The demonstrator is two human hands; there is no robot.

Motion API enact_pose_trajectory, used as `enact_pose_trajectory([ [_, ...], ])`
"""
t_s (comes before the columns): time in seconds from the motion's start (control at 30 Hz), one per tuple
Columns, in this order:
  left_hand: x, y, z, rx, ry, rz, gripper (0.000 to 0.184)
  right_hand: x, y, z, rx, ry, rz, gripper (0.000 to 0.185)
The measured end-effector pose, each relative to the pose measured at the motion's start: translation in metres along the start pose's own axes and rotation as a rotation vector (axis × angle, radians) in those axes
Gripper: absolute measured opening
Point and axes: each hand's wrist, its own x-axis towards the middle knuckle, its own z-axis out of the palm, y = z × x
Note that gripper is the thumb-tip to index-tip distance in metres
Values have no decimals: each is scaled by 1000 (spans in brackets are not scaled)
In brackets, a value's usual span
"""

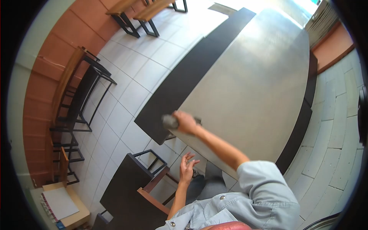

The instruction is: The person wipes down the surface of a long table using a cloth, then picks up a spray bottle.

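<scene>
My right hand [186,122] is closed around a bunched grey cloth [170,122], which looks blurred. It is over the near left corner of a long table with a smooth grey-beige top [249,92]. Part of the cloth sticks out past the fingers toward the dark bench beside the table; a darker bit shows on the other side of the hand. Below, my left hand [187,168] hangs in the air near my legs, fingers spread and nothing in them.
A dark bench [199,73] runs along the table's left side. Close to my left stands a dark seat [124,188] with a wooden edge. Wooden benches with black metal legs [153,10] stand farther off. White papers [60,203] lie at lower left. A white brick wall [326,134] is at right.
</scene>
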Motion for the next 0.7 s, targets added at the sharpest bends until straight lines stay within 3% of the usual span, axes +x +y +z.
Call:
enact_pose_trajectory([
  [0.1, -39, 10, -36, -22, 88, 160, 27, -76, -65, 43, 72, -109, 4, 49],
  [0.17, -73, 43, -59, 121, 90, 390, 22, -127, -79, 82, 222, -239, 232, 44],
  [0.23, -114, 95, -83, 418, 85, 581, 26, -194, -94, 114, 518, -78, 364, 41],
  [0.27, -124, 104, -97, 397, 45, 591, 37, -228, -104, 116, 574, -115, 417, 46],
  [0.37, -155, 114, -110, 547, -97, 719, 53, -308, -166, 54, 701, -137, 510, 56],
  [0.4, -162, 105, -110, 596, -190, 629, 69, -336, -184, 37, 728, -102, 504, 55],
  [0.5, -183, 77, -91, 827, -492, 602, 76, -396, -217, -8, 609, -45, 483, 49],
  [0.57, -202, 74, -65, 694, -588, 662, 79, -422, -221, -30, 517, 16, 469, 46],
  [0.63, -247, 136, -27, 415, -709, 605, 76, -442, -219, -42, 501, 126, 472, 43],
  [0.7, -297, 198, 11, 267, -946, 746, 63, -451, -237, -74, 452, 229, 582, 44],
])
